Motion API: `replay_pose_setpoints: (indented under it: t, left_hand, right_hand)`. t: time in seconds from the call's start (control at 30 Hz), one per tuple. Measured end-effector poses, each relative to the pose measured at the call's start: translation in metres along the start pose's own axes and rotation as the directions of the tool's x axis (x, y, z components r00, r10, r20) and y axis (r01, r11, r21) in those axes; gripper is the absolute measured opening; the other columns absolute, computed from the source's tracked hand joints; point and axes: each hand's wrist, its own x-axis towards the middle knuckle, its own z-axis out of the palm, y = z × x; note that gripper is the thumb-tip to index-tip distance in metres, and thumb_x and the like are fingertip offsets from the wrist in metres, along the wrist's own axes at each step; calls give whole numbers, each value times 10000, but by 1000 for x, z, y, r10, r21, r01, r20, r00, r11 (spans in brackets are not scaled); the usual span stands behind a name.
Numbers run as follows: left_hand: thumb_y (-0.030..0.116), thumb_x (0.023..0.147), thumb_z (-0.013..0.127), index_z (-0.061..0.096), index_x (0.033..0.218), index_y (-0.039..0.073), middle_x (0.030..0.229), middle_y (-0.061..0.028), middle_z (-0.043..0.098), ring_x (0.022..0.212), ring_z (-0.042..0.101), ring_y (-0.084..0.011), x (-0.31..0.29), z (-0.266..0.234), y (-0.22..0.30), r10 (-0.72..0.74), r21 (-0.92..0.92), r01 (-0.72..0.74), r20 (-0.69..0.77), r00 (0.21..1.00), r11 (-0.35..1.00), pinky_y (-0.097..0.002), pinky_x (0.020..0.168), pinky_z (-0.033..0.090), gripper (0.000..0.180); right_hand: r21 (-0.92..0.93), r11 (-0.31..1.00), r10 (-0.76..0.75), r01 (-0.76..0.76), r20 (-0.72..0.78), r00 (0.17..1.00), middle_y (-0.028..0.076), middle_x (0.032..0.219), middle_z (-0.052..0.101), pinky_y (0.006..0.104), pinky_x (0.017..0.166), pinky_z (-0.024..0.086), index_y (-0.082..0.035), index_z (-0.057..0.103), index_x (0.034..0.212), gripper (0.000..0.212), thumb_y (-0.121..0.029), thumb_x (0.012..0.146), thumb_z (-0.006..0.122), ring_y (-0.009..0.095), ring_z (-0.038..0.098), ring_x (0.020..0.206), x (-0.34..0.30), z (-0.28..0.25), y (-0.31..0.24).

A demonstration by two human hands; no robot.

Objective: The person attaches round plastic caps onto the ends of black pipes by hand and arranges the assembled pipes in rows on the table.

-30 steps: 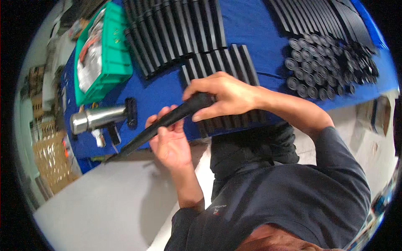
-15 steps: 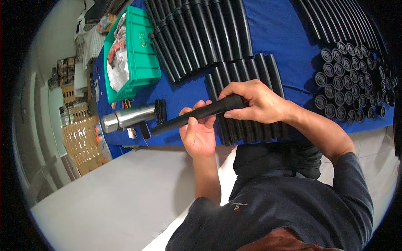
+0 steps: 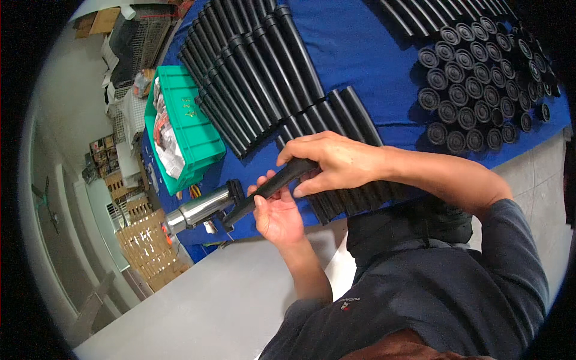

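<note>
Across both hands I hold a black tube [image 3: 262, 195], slanting from upper right to lower left. My left hand [image 3: 281, 221] is closed around its middle from below, palm up, with the thumb along the near side. My right hand [image 3: 345, 161] grips the tube's wider upper right end, thumb below and fingers over it, hiding most of that end. The lower left end reaches close to a silver metal cylinder with a black fitting [image 3: 207, 207] on the table. Just beyond my right hand lies a short row of black tubes [image 3: 359, 114], partly covered by the hand and forearm.
A blue cloth [image 3: 348, 45] covers the table. Rows of ribbed-collared black tubes [image 3: 258, 72] lie at the back. Many round black caps [image 3: 474, 88] stand at the right, with thin black rods [image 3: 420, 18] behind. A green crate [image 3: 195, 123] with crumpled paper sits at the left.
The view has turned, so the table and its contents appear rotated and shifted. The tube is tilted more steeply in the picture. Both hands keep hold of it.
</note>
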Motion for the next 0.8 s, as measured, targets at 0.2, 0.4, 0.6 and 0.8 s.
replay_pose_setpoints:
  t: [0.2,0.4,0.6,0.8]
  left_hand:
    - [152,968,578,616,1140,-16,1296,-189,588,1275,512,-337,-4,14,-6,0,11,1,-74,997,1000,-479,1101,429,243]
    - [144,975,566,600,1104,0,1278,-191,600,1272,516,-336,-11,-4,-5,24,19,-21,-139,990,1000,-509,1109,415,196]
    - [131,980,548,601,1139,-18,1278,-206,598,1277,509,-347,-9,9,-9,5,-11,-6,-110,994,1000,-507,1117,406,225]
    - [156,988,541,599,1156,-54,1279,-226,592,1262,520,-350,-7,1,-5,29,25,-28,-51,998,999,-482,1105,419,275]
  right_hand:
    - [-10,1000,14,-15,-63,998,189,885,629,423,748,494,6,601,1059,351,-162,784,740,356,640,836,-4,10,11]
    - [-10,991,131,-131,-31,991,181,881,648,419,730,499,16,613,1008,329,-200,799,746,350,659,825,-3,11,10]
    - [-20,1000,2,-4,-111,994,176,827,645,407,709,493,7,618,1011,326,-208,802,747,330,656,789,-4,9,12]
    - [42,998,57,-55,-47,997,131,845,637,369,690,484,-10,621,1037,307,-159,802,752,271,639,774,-1,8,16]
